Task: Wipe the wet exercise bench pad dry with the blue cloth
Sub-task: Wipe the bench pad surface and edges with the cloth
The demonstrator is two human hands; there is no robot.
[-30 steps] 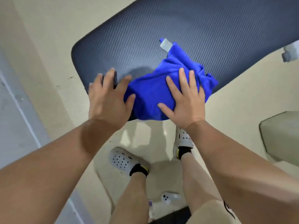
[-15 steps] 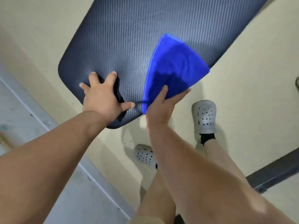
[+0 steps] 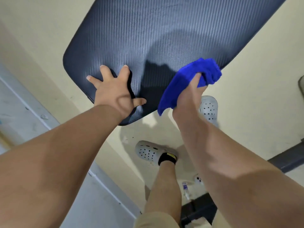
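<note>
The right hand [image 3: 189, 94] now grips the blue cloth [image 3: 190, 81] bunched at the bench pad's [image 3: 164, 30] near right edge, no longer spread flat, while the left hand [image 3: 113, 91] stays splayed open on the near corner.

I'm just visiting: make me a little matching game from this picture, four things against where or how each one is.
Things:
1. left hand
2. right hand
3. blue cloth
4. grey clog

States:
A. bunched up at the pad's edge
B. on the floor
C. spread flat on the bench pad
D. gripping fabric

Pairs: 1-C, 2-D, 3-A, 4-B
</note>
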